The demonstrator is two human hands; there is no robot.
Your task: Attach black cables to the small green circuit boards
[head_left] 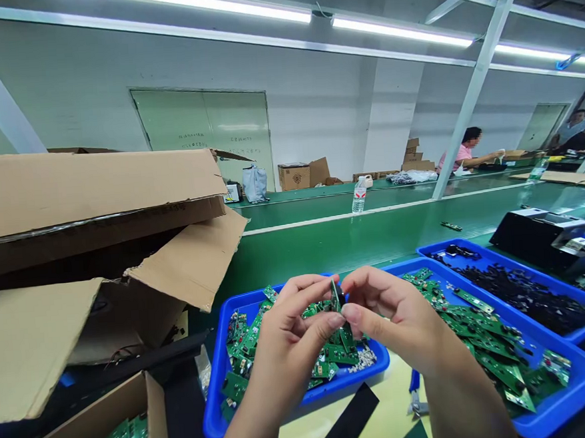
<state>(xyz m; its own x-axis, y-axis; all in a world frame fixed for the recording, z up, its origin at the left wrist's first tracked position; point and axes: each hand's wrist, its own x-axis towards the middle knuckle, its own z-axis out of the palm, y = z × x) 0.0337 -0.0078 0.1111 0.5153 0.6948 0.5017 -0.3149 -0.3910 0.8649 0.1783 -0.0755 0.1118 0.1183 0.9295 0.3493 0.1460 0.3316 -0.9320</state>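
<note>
Between my two hands a small green circuit board [335, 297] stands on edge, with a dark part on its right side. My left hand [292, 326] pinches the board from the left, thumb below and fingers above. My right hand [386, 306] is closed at its right side, thumb and fingertips on the dark part, whose kind I cannot make out. Beneath both hands lies a blue tray [215, 391] of green circuit boards and small white pieces [363, 359]. To the right, a second blue tray [584, 375] holds more boards.
Small black parts [528, 292] fill a third tray at right. Cutters with a blue handle [415, 394] and a black strip [347, 422] lie on the yellow surface. Cardboard boxes [94, 186] crowd the left. A bottle [358, 196] stands beyond; a person [468, 150] sits far right.
</note>
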